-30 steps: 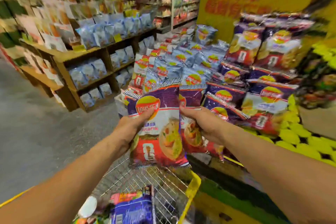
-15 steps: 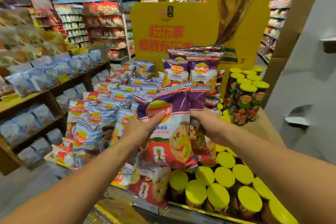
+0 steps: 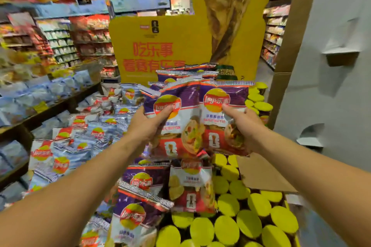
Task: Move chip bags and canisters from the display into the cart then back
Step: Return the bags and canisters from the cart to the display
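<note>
crowding 6 o'clock: yellow-lidded canisters (image 3: 226,228); gripping upright purple chip bags (image 3: 180,124), long axes 12-to-6: left hand (image 3: 144,124), right hand (image 3: 244,124).

Two bags, one per hand

My left hand (image 3: 147,124) grips one purple chip bag (image 3: 176,126), my right hand (image 3: 244,126) another purple bag (image 3: 222,118).

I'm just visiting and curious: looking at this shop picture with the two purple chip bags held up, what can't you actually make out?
- Cart: outside the head view, so unseen.
- Yellow-lidded canisters: only lids show; bodies hidden by neighbours.
- Left hand and right hand: fingers behind their purple chip bags hidden.
- Far shelves: blurred, labels unreadable.
</note>
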